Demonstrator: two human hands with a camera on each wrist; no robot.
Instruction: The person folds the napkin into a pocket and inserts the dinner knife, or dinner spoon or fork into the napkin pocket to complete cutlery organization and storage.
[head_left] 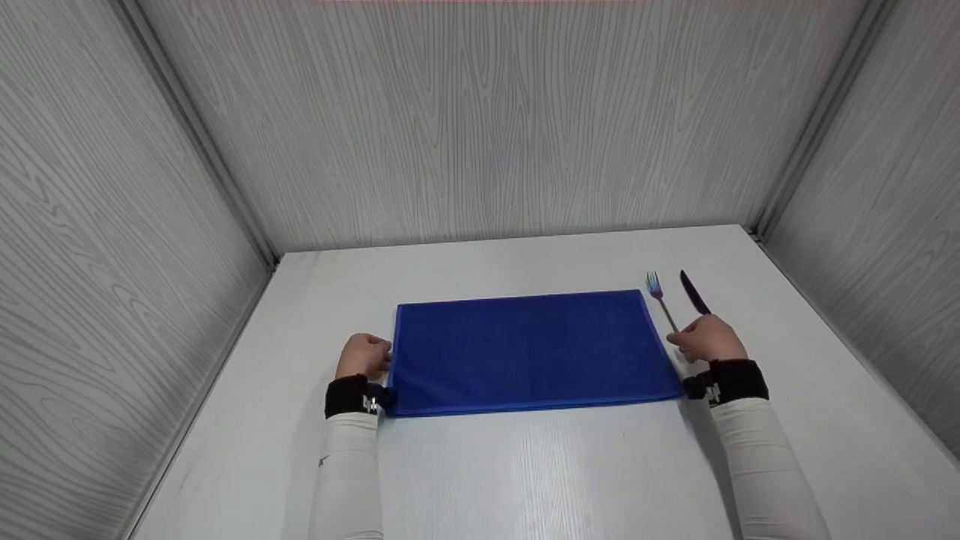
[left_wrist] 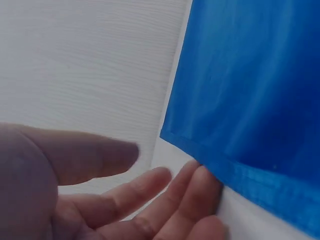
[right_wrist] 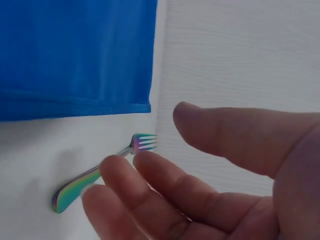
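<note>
A folded blue cloth point(head_left: 525, 352) lies flat on the white table, its hemmed edges stacked in layers. My left hand point(head_left: 364, 355) is at the cloth's left edge, fingers loosely bent and thumb apart; in the left wrist view its fingertips point(left_wrist: 200, 175) are right at the cloth's hem. Beside the cloth's right edge, my right hand point(head_left: 708, 339) hovers close over the cutlery with thumb and fingers apart. A rainbow-coloured fork point(right_wrist: 75, 190) shows beyond those fingers, resting on the table. The dark knife point(head_left: 694, 292) points away from me, its handle hidden by the right hand.
The white table point(head_left: 525, 472) reaches back to a grey wood-grain panel point(head_left: 480, 127). Similar panels point(head_left: 82, 247) rise at the left and right sides. Black straps with small cameras point(head_left: 739, 381) sit on both wrists.
</note>
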